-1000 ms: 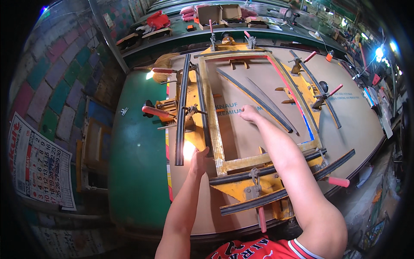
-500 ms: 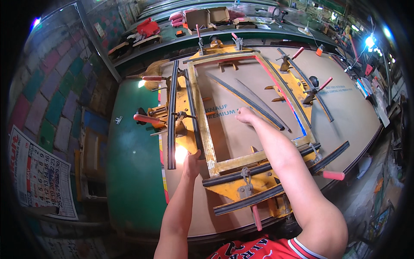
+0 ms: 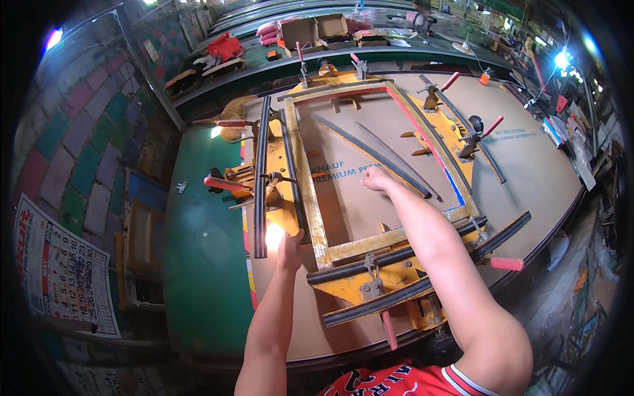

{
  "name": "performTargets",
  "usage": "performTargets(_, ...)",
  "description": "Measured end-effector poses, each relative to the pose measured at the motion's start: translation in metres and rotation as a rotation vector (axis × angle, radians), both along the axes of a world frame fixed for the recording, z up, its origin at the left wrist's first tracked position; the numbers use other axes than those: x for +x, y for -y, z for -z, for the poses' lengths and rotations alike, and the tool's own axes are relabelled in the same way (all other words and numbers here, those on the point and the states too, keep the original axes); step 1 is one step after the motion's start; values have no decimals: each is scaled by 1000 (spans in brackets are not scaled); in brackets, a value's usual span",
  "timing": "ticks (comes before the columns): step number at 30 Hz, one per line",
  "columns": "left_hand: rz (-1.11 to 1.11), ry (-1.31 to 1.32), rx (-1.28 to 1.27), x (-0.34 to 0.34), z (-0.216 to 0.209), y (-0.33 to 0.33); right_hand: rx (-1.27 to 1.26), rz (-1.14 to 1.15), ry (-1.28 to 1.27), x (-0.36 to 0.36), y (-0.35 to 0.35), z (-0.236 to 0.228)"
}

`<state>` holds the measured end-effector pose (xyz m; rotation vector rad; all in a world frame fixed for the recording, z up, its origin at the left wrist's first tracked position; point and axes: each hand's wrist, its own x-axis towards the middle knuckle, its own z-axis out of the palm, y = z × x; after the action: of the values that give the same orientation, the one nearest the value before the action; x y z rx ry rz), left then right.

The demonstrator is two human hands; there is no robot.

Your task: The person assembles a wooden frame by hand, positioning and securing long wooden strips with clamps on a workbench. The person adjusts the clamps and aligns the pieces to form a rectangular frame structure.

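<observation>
A rectangular frame (image 3: 318, 224), worn yellow-brown with red and blue along its right side, lies on a cardboard-covered table. Yellow clamp brackets edged with black strips surround it. At the frame's lower left corner, my left hand (image 3: 289, 252) closes around the lower end of the left yellow clamp bracket (image 3: 282, 210); some of its fingers are hidden. My right hand (image 3: 378, 179) is closed inside the frame opening, beside a long dark strip (image 3: 356, 145) lying diagonally. Whatever its fingers hold, if anything, is out of sight. A second, thinner dark strip (image 3: 396, 157) lies alongside, perhaps a shadow in part.
Red-handled toggle clamps stand around the frame, including a left handle (image 3: 223, 183) and a front handle (image 3: 389, 330). A green surface (image 3: 205, 264) is at left, with a small metal clip (image 3: 181, 187). Open cardboard boxes (image 3: 300, 34) sit on the far bench. A brick wall borders the left.
The view has shifted slightly, moving the scene a little to the left. Both hands keep nearly the same places, and the frame and clamps look unmoved.
</observation>
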<state>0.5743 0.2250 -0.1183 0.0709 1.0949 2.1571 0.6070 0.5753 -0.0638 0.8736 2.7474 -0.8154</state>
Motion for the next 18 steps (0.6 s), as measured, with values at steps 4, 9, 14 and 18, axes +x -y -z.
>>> performTargets(4,-36,29,-64,6,-10,4,-26,-8,19,4,7,-9)
performTargets(9,-48,21,-129,12,-15,-3,-15,-20,-6,16,-7,-2)
performTargets(14,-53,20,-321,9,4,12,-31,-44,34,18,8,-28)
performTargets(18,-35,6,-244,9,28,22,-22,-72,21,20,11,-34)
